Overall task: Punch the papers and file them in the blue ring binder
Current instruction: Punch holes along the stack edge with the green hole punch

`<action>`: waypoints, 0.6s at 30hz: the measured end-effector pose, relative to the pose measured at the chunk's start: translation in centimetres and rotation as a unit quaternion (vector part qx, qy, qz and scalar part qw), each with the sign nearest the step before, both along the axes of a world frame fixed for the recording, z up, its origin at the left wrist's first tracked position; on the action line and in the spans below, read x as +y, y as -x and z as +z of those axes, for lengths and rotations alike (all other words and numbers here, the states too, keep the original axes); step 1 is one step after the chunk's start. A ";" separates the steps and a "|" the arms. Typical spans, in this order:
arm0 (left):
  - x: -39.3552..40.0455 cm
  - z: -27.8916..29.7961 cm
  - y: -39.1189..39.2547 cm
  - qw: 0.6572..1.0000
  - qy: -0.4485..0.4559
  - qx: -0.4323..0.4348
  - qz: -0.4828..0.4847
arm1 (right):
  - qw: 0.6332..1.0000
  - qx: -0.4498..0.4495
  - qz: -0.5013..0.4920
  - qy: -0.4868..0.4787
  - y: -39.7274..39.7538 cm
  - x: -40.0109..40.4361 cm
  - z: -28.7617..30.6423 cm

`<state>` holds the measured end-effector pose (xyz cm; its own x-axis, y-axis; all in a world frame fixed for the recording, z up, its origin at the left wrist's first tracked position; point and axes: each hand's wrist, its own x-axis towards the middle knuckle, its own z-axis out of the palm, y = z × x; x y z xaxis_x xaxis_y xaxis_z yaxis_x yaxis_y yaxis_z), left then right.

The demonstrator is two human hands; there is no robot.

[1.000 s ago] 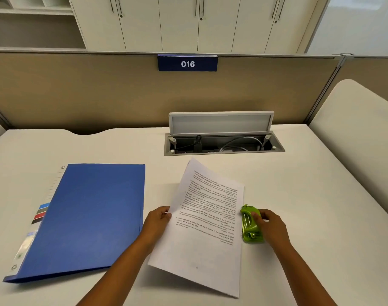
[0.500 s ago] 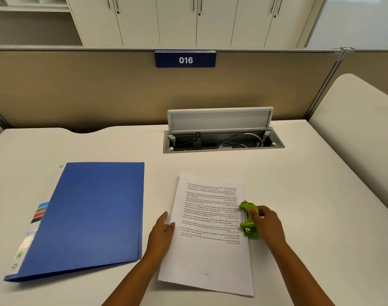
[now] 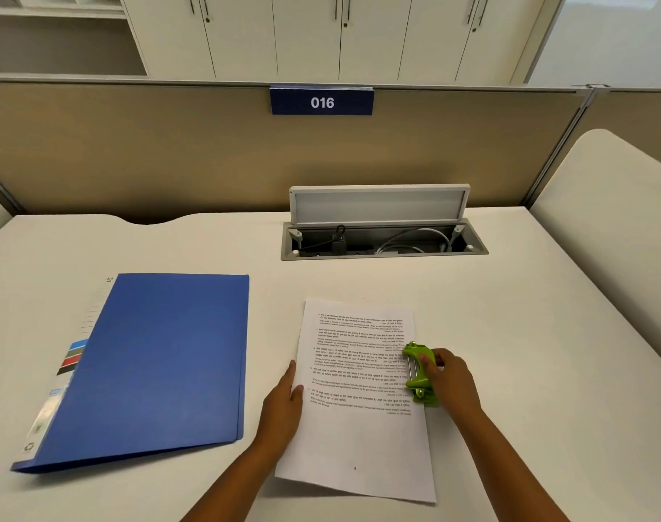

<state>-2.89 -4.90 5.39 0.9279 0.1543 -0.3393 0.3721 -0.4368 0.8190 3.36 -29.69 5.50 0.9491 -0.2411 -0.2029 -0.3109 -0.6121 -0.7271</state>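
From the head view, a smooth, matt, off-white worktop is seen. The papers are laid flat on it as a thin white rectangular stack, printed with small black lines of text on the upper part and left blank lower down. Their long axis is directed away from the person, a little tilted, so that the top edge points toward the cable box, a grey metal recess with its lid raised. A green punch of glossy plastic, with a shiny metal bar, is set on the right edge of the papers near the middle, its long axis along that edge. It is held by the right hand, whose grip is closed around it, with fingers curled over the top. The left hand is laid on the left edge of the papers with fingers nearly straight; its grip is loose and nothing is enclosed by it.

The blue ring binder is placed closed and flat, left of the papers and apart from them. Its cover is smooth and plain blue, rectangular, and the spine on the left carries a white label with small coloured blocks. Its long axis is also directed away from the person, leaning slightly to the right
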 end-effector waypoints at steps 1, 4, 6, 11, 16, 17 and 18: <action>0.1 0.0 -0.1 1.000 -0.001 0.001 -0.002 | 1.000 -0.002 0.001 0.000 0.0 0.0 0.0; 0.2 0.0 -0.2 1.000 0.002 0.010 -0.004 | 1.000 -0.002 0.002 0.000 -0.1 -0.1 -0.2; 0.1 0.0 -0.2 1.000 -0.002 0.013 -0.006 | 1.000 -0.003 0.000 -0.001 -0.2 -0.3 -0.5; 0.0 0.1 -0.2 1.000 -0.006 0.016 0.004 | 1.000 -0.002 0.004 -0.011 -0.1 -0.4 -0.5; 0.3 -0.2 -0.2 1.000 -0.013 0.011 0.012 | 0.999 0.005 -0.029 -0.032 -0.8 -0.8 -0.5; 0.3 -0.2 -0.2 1.000 -0.012 0.009 0.013 | 0.999 0.004 -0.038 -0.033 -1.1 -0.9 -0.5; 0.2 -0.2 -0.1 1.000 -0.011 0.006 0.013 | 0.998 0.003 -0.047 -0.041 -1.5 -1.0 -0.5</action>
<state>-2.75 -4.66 5.22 0.9197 0.1856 -0.3461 0.3926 -0.4446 0.8051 4.88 -30.70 5.01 0.9220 -0.3112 -0.2305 -0.3681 -0.5190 -0.7715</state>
